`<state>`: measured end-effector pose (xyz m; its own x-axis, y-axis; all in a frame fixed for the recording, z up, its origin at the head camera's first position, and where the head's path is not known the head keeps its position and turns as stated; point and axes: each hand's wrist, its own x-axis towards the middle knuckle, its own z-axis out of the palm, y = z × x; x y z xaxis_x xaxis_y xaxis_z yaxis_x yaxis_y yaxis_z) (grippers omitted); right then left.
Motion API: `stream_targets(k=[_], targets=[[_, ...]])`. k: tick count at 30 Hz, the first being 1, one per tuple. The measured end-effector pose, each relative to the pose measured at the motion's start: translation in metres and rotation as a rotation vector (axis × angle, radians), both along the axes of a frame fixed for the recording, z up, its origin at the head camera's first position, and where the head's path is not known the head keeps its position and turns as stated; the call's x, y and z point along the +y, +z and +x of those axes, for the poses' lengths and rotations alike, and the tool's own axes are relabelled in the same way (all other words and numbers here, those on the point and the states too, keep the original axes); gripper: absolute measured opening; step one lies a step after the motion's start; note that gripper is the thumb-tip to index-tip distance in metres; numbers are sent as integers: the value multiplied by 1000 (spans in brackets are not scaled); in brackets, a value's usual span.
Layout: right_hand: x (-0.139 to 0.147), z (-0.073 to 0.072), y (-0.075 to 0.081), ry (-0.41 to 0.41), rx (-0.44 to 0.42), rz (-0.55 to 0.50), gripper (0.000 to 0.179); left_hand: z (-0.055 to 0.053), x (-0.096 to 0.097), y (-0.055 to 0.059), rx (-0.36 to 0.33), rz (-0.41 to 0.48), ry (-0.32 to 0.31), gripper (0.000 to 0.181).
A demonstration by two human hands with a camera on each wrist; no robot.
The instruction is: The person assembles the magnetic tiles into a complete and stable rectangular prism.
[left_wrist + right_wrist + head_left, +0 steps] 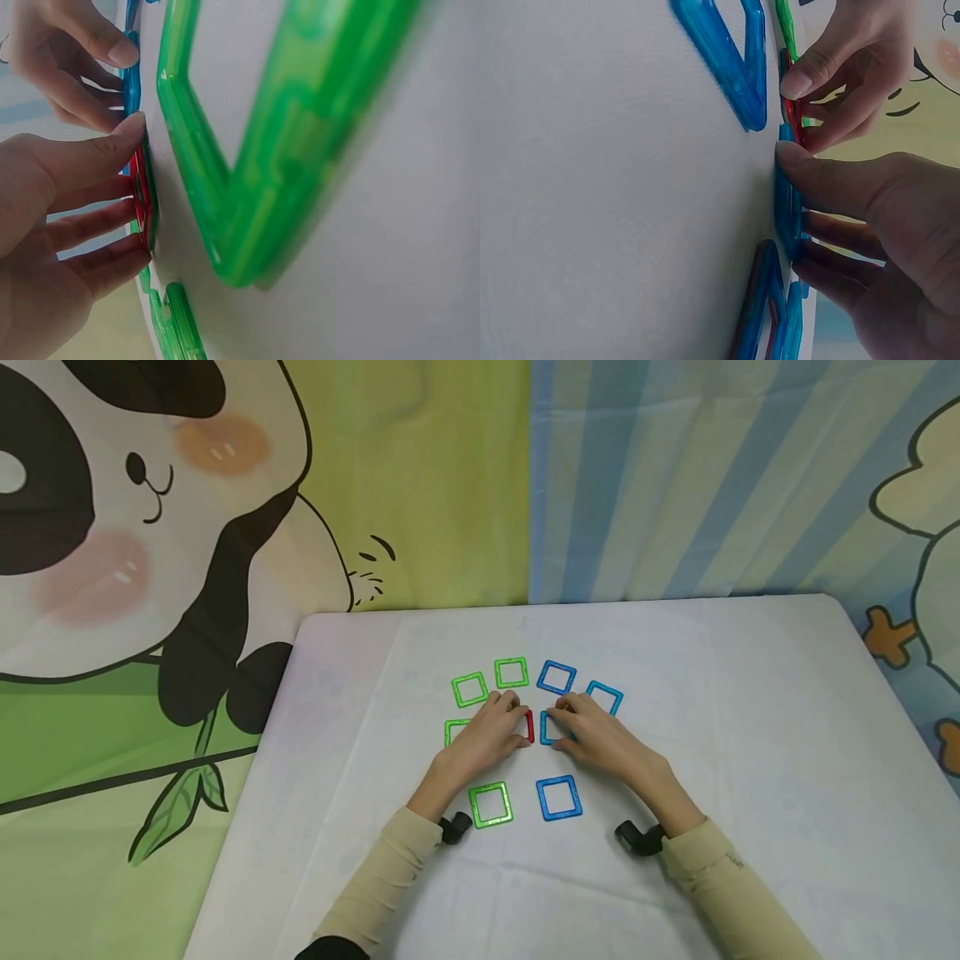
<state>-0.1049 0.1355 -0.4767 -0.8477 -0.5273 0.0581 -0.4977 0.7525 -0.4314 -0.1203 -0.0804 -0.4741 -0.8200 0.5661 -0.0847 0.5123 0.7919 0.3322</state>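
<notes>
Left grip (489, 732) pinches a red frame (530, 727), right grip (602, 735) a blue frame (783, 193), apparently aligning them; the next move needs matched edges, though any contact is unclear.

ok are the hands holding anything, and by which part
The left hand holds a red frame by its outer edges; the right hand holds the blue frame beside it, also by its outer edges.
</notes>
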Motion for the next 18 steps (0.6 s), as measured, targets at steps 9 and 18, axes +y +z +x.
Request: stream_targets(k=[9,18], targets=[[-1,-3,0,15,-5,4,51,-3,1,0,-10,-8,-18,47],[-3,-7,-1,18,-30,-5,52,-4,2,2,-25,-7,-27,47]])
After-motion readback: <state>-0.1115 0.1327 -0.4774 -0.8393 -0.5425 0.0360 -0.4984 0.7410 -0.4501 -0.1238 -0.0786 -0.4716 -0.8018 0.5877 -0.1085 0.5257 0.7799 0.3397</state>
